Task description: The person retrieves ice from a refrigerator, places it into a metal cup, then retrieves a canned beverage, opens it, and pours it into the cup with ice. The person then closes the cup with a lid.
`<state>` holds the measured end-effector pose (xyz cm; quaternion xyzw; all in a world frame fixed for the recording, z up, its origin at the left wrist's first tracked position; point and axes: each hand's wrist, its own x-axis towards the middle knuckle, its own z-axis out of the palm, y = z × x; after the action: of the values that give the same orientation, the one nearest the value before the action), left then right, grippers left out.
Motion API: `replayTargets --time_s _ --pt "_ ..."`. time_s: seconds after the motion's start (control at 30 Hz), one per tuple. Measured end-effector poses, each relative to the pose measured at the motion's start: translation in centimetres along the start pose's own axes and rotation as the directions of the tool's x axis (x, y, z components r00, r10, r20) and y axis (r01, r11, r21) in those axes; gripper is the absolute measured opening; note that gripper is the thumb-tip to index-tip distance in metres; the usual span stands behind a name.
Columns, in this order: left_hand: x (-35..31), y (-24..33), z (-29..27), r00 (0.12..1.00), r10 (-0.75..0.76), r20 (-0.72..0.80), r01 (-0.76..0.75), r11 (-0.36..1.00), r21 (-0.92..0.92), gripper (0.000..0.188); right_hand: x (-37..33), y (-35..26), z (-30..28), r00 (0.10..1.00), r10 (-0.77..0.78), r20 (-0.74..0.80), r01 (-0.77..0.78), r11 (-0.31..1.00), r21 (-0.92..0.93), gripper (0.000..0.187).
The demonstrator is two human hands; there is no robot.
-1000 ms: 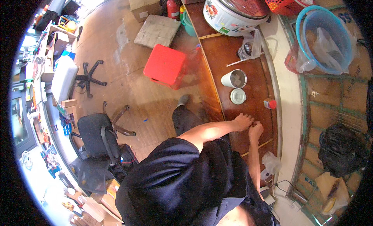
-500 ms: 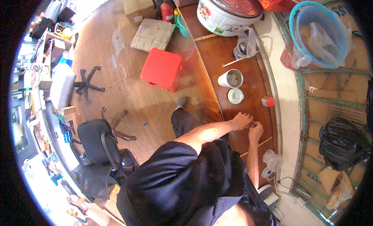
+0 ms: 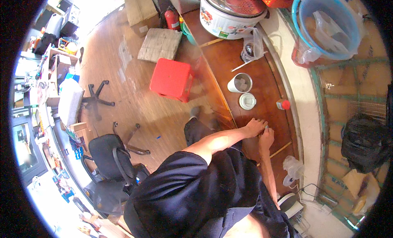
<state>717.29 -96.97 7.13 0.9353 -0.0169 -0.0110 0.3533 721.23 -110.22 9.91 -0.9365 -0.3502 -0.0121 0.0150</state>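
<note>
My left hand and my right hand meet over the brown wooden table, fingertips pressed together. Between them is a tiny pale bit, too small to name. Just beyond my hands lies a white drinking lid. Past the lid, a white tumbler stands uncovered, with pale blocky pieces inside it. A small jar with a red cap is to the right of the lid. Farther off, a thin white stick lies beside a clear plastic bag holding something dark.
At the table's far end stands a white flowered electric pot with a glass lid. A blue basin is at the upper right. On the floor to the left are a red stool and a black office chair. Crumpled clear plastic lies near my right forearm.
My hands stay together above the table, the fingers shifted slightly and a pale bit now showing between them. The whole view has turned a little; the tumbler, lid and jar stay in place.
</note>
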Motion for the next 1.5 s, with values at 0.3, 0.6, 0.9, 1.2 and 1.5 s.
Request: replayTargets --time_s 0.3,0.6,0.9,1.2,1.5 --pt "-0.4 -0.5 -0.5 0.999 -0.035 0.018 0.035 0.999 -0.028 0.062 2.2 0.9 -3.2 0.912 0.346 0.221 -0.406 0.841 0.358 0.02" --pt "-0.3 -0.7 -0.8 0.996 -0.048 0.079 0.054 0.996 -0.072 0.077 3.6 4.9 0.6 0.685 0.471 0.556 -0.713 0.592 0.377 0.046" --pt "0.3 0.4 -1.7 0.989 -0.096 0.115 0.106 0.991 -0.084 0.079 -1.6 7.1 4.3 0.883 0.26 0.392 -0.462 0.326 0.825 0.061" --pt "-1.0 0.8 -3.9 0.998 -0.013 0.054 0.012 1.0 0.01 0.078 -2.4 3.4 -0.5 0.951 0.083 0.299 -0.305 0.427 0.851 0.097" --pt "-4.5 3.2 -13.7 0.998 -0.061 0.02 0.063 0.979 -0.195 0.081 0.9 -2.9 -6.9 0.979 0.0 0.202 -0.181 0.44 0.88 0.082"
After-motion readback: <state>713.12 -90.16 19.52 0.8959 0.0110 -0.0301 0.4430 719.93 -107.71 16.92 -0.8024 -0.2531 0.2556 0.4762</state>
